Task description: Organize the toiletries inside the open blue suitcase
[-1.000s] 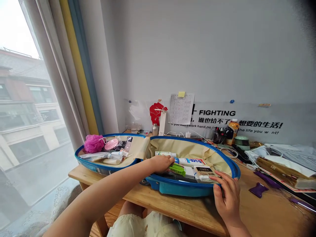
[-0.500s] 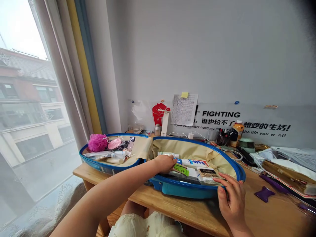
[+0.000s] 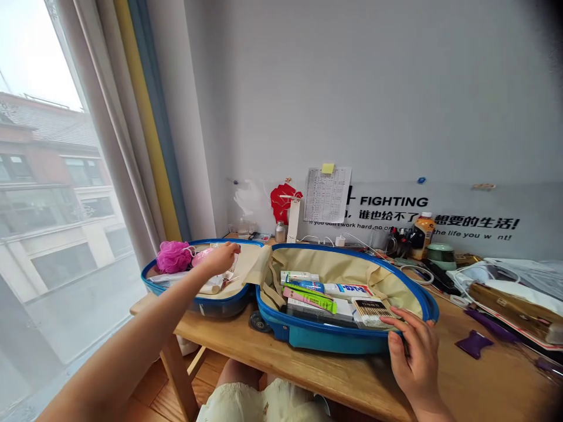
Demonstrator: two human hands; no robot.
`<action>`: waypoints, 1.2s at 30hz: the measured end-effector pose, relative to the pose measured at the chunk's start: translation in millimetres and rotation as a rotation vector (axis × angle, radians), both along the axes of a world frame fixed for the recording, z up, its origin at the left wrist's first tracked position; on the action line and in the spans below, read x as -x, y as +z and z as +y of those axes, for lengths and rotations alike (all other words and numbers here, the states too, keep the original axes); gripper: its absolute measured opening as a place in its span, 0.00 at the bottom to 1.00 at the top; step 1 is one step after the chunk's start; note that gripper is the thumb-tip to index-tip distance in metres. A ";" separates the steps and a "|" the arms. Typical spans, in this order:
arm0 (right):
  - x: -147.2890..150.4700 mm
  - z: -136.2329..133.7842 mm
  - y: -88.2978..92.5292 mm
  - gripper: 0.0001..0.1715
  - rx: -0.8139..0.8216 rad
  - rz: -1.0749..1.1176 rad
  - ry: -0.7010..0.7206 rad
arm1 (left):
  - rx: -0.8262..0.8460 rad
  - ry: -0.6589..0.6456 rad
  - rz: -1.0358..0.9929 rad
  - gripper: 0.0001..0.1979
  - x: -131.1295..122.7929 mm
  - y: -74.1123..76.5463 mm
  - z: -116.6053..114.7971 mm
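Toiletries [image 3: 323, 299] in one open suitcase [image 3: 325, 340] on table [image 3: 352, 375].
Curled fingers of left hand [image 3: 222, 258] by one pink puff [image 3: 173, 256], grip unclear; right hand [image 3: 411, 351] spread on rim, empty.

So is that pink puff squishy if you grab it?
Probably squishy and floppy: the puff is bunched netting with ruffled edges. Likely very light for its size, since it looks airy. It seems unlikely to roll far, nestled against the case rim.

A wooden table [image 3: 334, 375] holds an open blue suitcase [image 3: 334, 341] in the middle, a purple clip [image 3: 474, 343] on the right, and a bottle [image 3: 423, 231] far back.
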State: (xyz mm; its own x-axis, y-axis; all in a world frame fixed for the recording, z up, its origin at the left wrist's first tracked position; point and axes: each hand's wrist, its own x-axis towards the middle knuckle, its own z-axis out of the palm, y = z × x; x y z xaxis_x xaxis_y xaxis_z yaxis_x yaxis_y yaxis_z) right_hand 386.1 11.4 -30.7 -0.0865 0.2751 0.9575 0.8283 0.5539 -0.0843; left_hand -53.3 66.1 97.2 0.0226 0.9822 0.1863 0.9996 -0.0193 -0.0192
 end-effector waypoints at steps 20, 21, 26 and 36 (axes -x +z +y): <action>-0.5 -0.3 1.1 0.13 0.001 -0.007 0.000 | 0.312 -0.039 0.248 0.23 77.9 -26.9 -26.5; -0.6 -0.5 0.9 0.13 0.002 -0.007 0.002 | 0.312 -0.044 0.246 0.22 78.3 -25.3 -27.6; -0.2 -0.7 0.5 0.13 0.008 0.000 0.005 | 0.259 -0.048 0.205 0.19 81.8 -5.8 -31.8; -1.3 0.5 -1.4 0.15 0.020 0.002 -0.013 | 0.065 -0.225 0.015 0.21 -35.9 18.1 18.5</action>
